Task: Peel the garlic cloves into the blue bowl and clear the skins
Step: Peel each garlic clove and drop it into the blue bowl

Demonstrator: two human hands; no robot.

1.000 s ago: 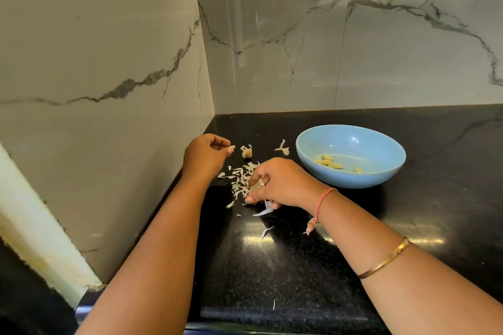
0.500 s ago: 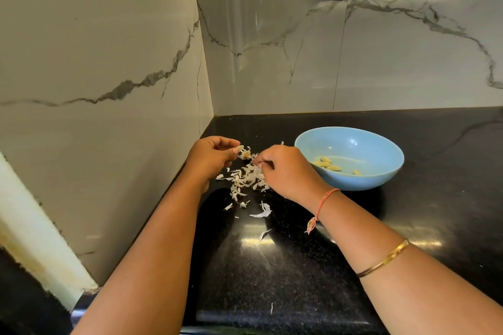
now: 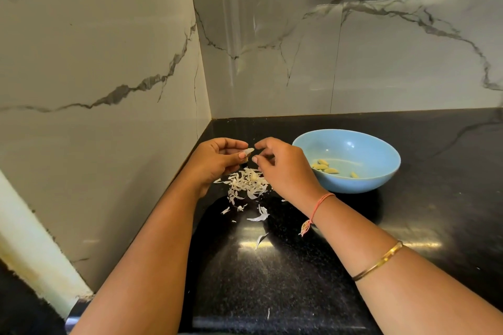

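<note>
Now left hand (image 3: 215, 163) pinches garlic clove (image 3: 248, 152) above skins (image 3: 246, 185); right hand (image 3: 285, 171) curled beside, grip unclear.

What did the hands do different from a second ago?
The right hand lifted off the skin pile and rose to meet the left hand, stopping beside the garlic clove pinched there. The left hand kept hold of the clove. The blue bowl and the peeled cloves in it stayed put.

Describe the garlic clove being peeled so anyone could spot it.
Over the black countertop, left of the blue bowl, the left hand pinches the garlic clove. Unlike the yellowish peeled cloves in the bowl, it is whitish and held above the skins pile.
</note>
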